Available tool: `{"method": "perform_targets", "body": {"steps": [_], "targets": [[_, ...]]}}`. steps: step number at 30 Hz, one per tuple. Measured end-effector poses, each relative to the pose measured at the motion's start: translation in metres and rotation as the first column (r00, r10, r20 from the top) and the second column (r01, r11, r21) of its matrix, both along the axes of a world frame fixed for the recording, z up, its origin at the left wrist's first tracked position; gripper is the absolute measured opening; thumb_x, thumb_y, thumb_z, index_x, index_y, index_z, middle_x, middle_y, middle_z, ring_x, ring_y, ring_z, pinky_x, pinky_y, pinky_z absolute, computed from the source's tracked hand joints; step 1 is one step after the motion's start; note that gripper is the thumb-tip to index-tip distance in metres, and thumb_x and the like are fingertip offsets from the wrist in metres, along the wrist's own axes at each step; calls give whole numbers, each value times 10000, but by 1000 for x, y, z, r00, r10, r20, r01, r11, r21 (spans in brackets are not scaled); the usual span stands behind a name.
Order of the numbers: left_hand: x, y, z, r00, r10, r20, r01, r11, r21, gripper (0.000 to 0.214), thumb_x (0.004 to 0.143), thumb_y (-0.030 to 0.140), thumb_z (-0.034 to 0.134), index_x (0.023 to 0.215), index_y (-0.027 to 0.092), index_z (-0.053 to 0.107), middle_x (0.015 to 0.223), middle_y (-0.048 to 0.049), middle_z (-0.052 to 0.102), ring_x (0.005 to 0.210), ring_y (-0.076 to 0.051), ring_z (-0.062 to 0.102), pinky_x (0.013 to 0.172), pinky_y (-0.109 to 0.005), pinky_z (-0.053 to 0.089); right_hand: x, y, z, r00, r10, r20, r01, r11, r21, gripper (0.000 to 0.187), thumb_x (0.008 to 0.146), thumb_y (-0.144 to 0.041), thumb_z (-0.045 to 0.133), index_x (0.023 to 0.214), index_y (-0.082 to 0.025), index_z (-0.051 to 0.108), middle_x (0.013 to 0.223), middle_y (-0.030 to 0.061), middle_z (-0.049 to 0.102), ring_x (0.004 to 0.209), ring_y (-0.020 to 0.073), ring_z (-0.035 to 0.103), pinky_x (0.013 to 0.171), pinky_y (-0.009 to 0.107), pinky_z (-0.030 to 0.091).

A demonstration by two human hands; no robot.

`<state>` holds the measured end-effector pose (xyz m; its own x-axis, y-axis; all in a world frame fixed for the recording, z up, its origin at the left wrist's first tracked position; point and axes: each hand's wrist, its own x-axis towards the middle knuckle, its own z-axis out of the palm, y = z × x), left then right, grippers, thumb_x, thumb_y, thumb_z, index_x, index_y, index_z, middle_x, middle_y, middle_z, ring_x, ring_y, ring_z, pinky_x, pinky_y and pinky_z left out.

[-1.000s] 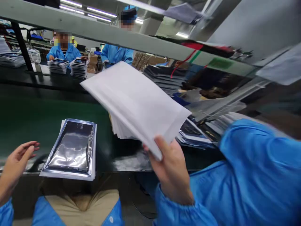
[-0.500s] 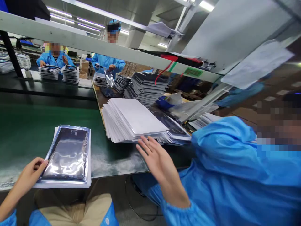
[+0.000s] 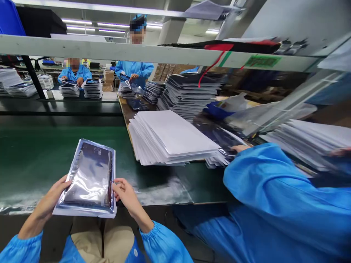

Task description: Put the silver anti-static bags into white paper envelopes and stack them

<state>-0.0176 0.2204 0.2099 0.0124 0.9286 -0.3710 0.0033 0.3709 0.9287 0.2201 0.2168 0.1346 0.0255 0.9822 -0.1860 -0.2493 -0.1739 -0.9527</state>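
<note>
A shiny silver antistatic bag with a dark flat panel inside lies over white sheets at the near edge of the green bench. My left hand grips its left side, thumb on top and fingers underneath. At the right edge my right hand is closed, with thumb and fingertips pinching the bag's border. The bag is slightly tilted, its top leaning left. To the right stands a thick stack of white sheets, apart from both hands.
A co-worker in a blue sleeve sits close on my right, one hand by dark bags. Tall piles of filled bags stand behind the white stack. A shelf beam crosses above the green bench. Two people work across.
My right hand has come from near the white stack to the bag's right edge. The bag has turned slightly. The view has swung, and the co-worker's hand now shows by the dark bags.
</note>
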Motion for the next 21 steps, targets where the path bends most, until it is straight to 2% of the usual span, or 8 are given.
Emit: {"method": "perform_targets", "body": {"steps": [4,7,9,12,14,16,19,21], "targets": [[1,-10,5,998,60,-30,-60,998,8,750,557,548,767,1212,228,593,1001,-24,749,983,-280,663,810,-296,533,4,-2,9,999,-11,-51,12,999,29,413,588,-399,778,858,-198,538,599,-76,533,527,102,499,447,208,419],[2,-17,6,995,82,47,-81,996,-22,852,524,535,794,1277,238,529,1034,-33,740,988,-284,667,782,-299,550,3,-4,17,993,8,-120,-3,999,36,403,595,-404,788,833,-211,526,620,-73,542,539,102,513,471,211,425],[3,-18,4,994,78,83,-76,997,-35,852,536,520,796,1290,246,510,1040,-34,738,967,-279,676,759,-294,556,1,-8,23,984,40,-171,-32,998,48,373,626,-428,770,827,-206,548,714,-35,610,629,118,570,568,236,469],[3,-16,0,993,118,30,-117,993,-31,747,565,503,789,1227,238,566,1002,-31,748,937,-268,685,723,-274,557,-5,-17,30,970,96,-224,-84,994,63,382,670,-446,743,919,-190,607,880,22,675,803,161,615,738,284,487],[3,-15,0,984,176,20,-175,984,-46,586,634,482,751,1138,211,624,971,-40,753,917,-257,689,716,-274,558,-9,-23,31,960,117,-255,-107,993,55,446,677,-441,745,1021,-195,603,955,33,685,872,184,619,796,310,479],[5,-14,1,974,213,79,-206,974,-92,394,717,411,703,1031,177,666,909,-60,756,843,-242,701,697,-291,564,-11,-26,29,952,137,-273,-126,990,58,476,684,-442,744,1068,-204,593,1011,40,682,935,203,612,849,334,464],[8,-13,4,965,203,169,-186,976,-110,216,740,270,689,916,145,684,790,-67,747,693,-205,695,653,-295,564,-11,-29,22,948,167,-270,-145,985,98,460,719,-447,718,1099,-220,592,1013,31,675,962,208,602,877,342,451],[9,-12,5,977,172,127,-164,984,-74,216,718,261,711,896,143,680,770,-57,739,653,-181,678,628,-274,555,-6,-32,17,949,172,-264,-145,982,120,455,748,-448,692,1134,-233,580,1018,25,673,965,206,605,877,339,454]]}}
